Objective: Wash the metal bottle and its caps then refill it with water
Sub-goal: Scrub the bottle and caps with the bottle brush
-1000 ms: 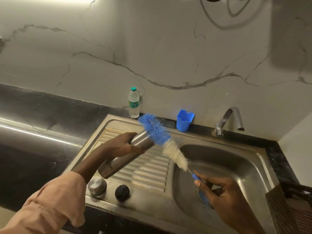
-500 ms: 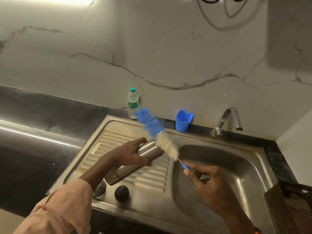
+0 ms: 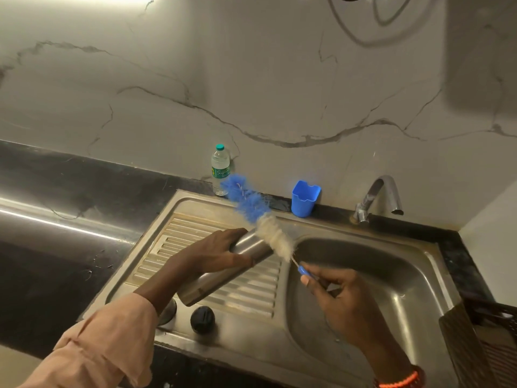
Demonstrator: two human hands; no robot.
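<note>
My left hand [image 3: 215,254] grips steel bottle [image 3: 223,271], right hand [image 3: 341,301] pinches bottle brush [image 3: 263,225] handle; bristles outside mouth, wet bottle may slip into sink [image 3: 363,264].

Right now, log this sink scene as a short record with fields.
left hand: grips the bottle, tilted over the drainboard
right hand: pinches the brush by its handle
brush: bristles lie across the bottle's mouth, not inside
caps: black cap and metal cap sit on the sink front ledge
tap: no water visible
backsplash: plastic bottle, blue cup
</note>
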